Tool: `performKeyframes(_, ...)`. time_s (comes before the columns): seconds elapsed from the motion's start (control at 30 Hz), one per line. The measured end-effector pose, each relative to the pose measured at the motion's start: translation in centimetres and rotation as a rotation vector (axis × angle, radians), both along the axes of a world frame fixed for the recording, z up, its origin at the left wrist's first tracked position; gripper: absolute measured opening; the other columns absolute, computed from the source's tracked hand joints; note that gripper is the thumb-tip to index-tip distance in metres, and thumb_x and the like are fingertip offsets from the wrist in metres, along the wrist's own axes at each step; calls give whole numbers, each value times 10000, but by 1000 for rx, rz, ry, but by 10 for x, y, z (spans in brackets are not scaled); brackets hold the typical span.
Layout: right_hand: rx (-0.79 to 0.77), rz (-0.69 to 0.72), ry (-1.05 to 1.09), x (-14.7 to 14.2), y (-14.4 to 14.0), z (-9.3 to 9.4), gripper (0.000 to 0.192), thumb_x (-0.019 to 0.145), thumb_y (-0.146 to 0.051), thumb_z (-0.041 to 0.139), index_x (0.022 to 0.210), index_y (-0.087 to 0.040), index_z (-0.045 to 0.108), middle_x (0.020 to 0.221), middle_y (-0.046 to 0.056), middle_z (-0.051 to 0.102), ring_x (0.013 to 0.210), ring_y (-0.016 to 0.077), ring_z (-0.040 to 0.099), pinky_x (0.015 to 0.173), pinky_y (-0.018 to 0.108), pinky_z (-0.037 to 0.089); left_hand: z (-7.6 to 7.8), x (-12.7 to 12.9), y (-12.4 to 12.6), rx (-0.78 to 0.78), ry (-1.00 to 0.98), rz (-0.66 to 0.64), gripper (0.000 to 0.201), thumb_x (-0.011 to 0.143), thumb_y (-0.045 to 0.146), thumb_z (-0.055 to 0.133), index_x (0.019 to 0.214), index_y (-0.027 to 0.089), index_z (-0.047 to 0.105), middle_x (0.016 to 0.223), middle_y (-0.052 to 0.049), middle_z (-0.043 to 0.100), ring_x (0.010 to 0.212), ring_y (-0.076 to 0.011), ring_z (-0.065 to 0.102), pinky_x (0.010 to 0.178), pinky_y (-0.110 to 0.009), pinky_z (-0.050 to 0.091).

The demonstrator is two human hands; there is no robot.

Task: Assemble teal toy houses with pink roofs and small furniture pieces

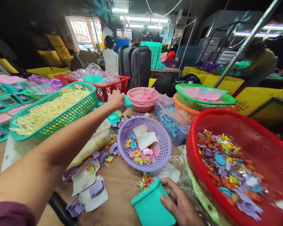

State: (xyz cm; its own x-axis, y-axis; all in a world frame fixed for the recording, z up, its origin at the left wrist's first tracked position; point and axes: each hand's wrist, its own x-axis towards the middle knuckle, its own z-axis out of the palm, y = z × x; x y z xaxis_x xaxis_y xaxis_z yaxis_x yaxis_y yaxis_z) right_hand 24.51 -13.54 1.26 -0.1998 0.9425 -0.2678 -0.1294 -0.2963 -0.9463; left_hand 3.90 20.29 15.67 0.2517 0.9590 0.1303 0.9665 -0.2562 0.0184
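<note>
At the bottom centre of the frame, a teal box (153, 205) is gripped by the right hand (181, 205), with thumb and fingers partly curled at 1 side. Near the frame's centre, the left hand (116, 99) is tightly curled beside a teal piece (128, 101); whether it is gripped cannot be told. Between them, 2 white papers (147, 140) are held in a purple basket (146, 169).

Tilted teal box (153, 205) in right hand (179, 204)
</note>
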Motion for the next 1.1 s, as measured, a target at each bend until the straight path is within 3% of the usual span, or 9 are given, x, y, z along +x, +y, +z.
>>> performKeyframes(0.07, 38, 42, 9, -1, -1, 9, 438, 848, -572, 633, 1065, -203, 538, 876, 37, 654, 771, 163, 593, 685, 257, 440, 20, -20, -40, 2, -172, -5, 656, 723, 337, 776, 1281, 74, 554, 1348, -207, 497, 1294, -428, 417, 1089, -548, 326)
performKeyframes(0.13, 58, 92, 40, -5, -2, 12, 430, 842, -548, 655, 1063, -197, 544, 876, 29, 651, 782, 158, 590, 700, 256, 439, 27, -43, -91, -106, -414, -196, 639, 724, 325, 776, 1289, 108, 571, 1226, -100, 571, 1208, -338, 516, 1072, -475, 352)
performKeyframes(0.3, 149, 81, -112, -16, 2, 8, 400, 883, -498, 623, 1136, -192, 572, 984, 50, 669, 865, 169, 618, 756, 273, 474, -16, -83, -210, -469, -568, -719, 681, 693, 334, 817, 1330, 252, 593, 1375, -80, 554, 1253, -325, 502, 1110, -436, 368)
performKeyframes(0.47, 325, -169, -534, -13, -5, 14, 354, 960, -474, 506, 1185, -214, 592, 1126, 80, 678, 985, 202, 646, 838, 321, 510, -74, -88, -269, -352, -484, -641, 771, 864, 300, 656, 1531, 302, 268, 1580, -82, 301, 1444, -318, 276, 1191, -547, 232)
performKeyframes(0.6, 355, -128, -644, -18, -20, 20, 397, 965, -468, 503, 1284, -233, 535, 1176, 80, 665, 993, 198, 656, 850, 324, 533, -98, -80, -294, -248, -589, -463, 775, 930, 423, 579, 1550, 299, 133, 1561, -107, 298, 1438, -290, 298, 1175, -497, 302)
performKeyframes(0.73, 406, -85, -730, -24, -29, 17, 418, 950, -425, 544, 1311, -219, 493, 1057, 67, 691, 890, 193, 675, 801, 328, 556, -107, -70, -301, -146, -580, -485, 684, 931, 427, 582, 1505, 281, 240, 1472, -118, 400, 1372, -281, 377, 1142, -494, 337)
performKeyframes(0.83, 478, -40, -918, -26, -24, 33, 394, 958, -348, 531, 1318, -192, 491, 1114, 102, 683, 971, 229, 672, 827, 369, 560, -94, -64, -291, -115, -505, -559, 531, 938, 422, 563, 1413, 244, 405, 1403, -133, 462, 1309, -279, 433, 1088, -471, 402)
performKeyframes(1.0, 615, 88, -1434, -57, 33, 113, 335, 953, -328, 535, 1250, -179, 573, 1098, 127, 692, 1039, 320, 658, 857, 477, 544, -28, -44, -219, -179, -170, -616, 320, 966, 257, 469, 1263, 189, 569, 1216, -98, 640, 1108, -216, 605, 983, -356, 488)
performKeyframes(1.1, 695, 206, -1602, -95, 118, 157, 313, 991, -204, 416, 1266, -156, 556, 1165, 148, 674, 1088, 291, 645, 895, 436, 529, 8, -30, -138, -135, 122, -377, 286, 943, 212, 493, 1193, 155, 622, 1192, -118, 660, 1147, -259, 602, 1007, -402, 468)
